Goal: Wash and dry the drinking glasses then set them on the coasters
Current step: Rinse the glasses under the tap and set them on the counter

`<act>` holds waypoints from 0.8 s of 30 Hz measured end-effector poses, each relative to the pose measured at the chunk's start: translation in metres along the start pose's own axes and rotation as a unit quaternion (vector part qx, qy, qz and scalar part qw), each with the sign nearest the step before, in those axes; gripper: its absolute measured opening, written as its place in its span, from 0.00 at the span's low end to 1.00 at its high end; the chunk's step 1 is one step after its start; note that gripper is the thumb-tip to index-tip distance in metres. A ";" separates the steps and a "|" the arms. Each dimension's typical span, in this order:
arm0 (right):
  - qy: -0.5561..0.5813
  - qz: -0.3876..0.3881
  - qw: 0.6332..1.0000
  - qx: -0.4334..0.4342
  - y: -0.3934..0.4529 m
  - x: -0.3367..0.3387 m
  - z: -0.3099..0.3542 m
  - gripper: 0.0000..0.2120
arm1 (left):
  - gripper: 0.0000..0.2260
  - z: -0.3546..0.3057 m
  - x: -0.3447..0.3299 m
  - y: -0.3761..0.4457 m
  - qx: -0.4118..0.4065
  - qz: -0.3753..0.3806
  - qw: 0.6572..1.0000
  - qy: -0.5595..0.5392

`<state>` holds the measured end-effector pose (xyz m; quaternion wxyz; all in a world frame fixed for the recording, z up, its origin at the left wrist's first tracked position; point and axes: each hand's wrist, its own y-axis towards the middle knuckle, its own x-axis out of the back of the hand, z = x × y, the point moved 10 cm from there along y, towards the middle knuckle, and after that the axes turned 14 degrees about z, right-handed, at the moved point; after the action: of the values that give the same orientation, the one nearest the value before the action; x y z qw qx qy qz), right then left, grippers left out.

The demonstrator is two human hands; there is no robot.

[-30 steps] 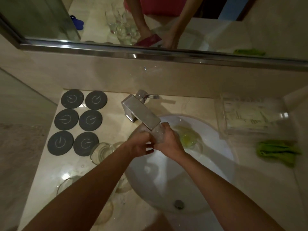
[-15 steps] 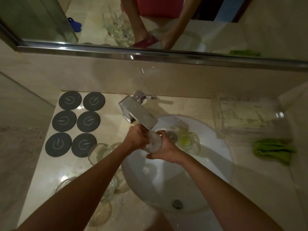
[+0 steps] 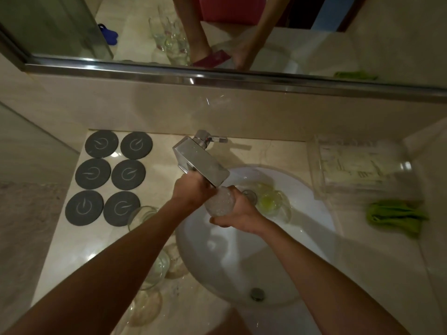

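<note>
A clear drinking glass (image 3: pixel 219 204), foamy with suds, is held tilted under the chrome tap (image 3: pixel 202 163) above the white basin (image 3: pixel 312 204). My right hand (image 3: pixel 238 213) grips its lower end from the right. My left hand (image 3: pixel 192 191) wraps round its upper end under the spout. Several dark round coasters (image 3: pixel 110 175) lie bare in two columns on the counter at the left. Several more clear glasses (image 3: pixel 141 215) stand on the counter left of the basin, partly hidden by my left forearm.
A yellow-green sponge (image 3: pixel 269 201) lies in the basin behind my right hand. A green cloth (image 3: pixel 396 217) lies on the counter at the right, in front of a clear plastic box (image 3: pixel 355 170). A mirror (image 3: pixel 217 32) runs along the back wall. The drain (image 3: pixel 257 293) sits near the basin's front.
Both hands shifted on the glass under the tap; the left hand rose towards the spout and the right hand slid lower. The glass now shows more suds.
</note>
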<state>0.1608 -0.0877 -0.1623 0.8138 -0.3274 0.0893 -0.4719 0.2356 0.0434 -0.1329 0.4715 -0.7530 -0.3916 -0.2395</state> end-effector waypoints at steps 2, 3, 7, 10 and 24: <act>-0.025 0.029 0.999 -0.011 -0.004 0.004 0.003 0.31 | 0.13 -0.003 -0.003 0.002 -0.026 -0.008 0.999 0.020; -0.038 0.035 0.999 -0.013 -0.005 0.006 0.004 0.31 | 0.11 -0.002 -0.009 0.003 -0.023 0.010 1.000 0.001; -0.084 -0.027 0.996 -0.004 -0.003 0.015 0.012 0.35 | 0.06 0.022 -0.055 0.000 0.066 0.122 0.950 -0.280; -0.097 -0.121 0.988 0.021 -0.001 0.020 0.013 0.35 | 0.04 0.017 -0.097 -0.021 0.151 0.226 0.808 -0.522; 0.241 0.004 0.970 0.022 -0.002 -0.009 0.007 0.23 | 0.06 0.018 -0.089 -0.017 0.032 0.120 0.737 -0.664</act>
<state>0.1577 -0.0779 -0.1566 0.7771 -0.1861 0.2734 -0.5355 0.1698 0.0319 -0.1970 0.1406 -0.7460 -0.5193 0.3926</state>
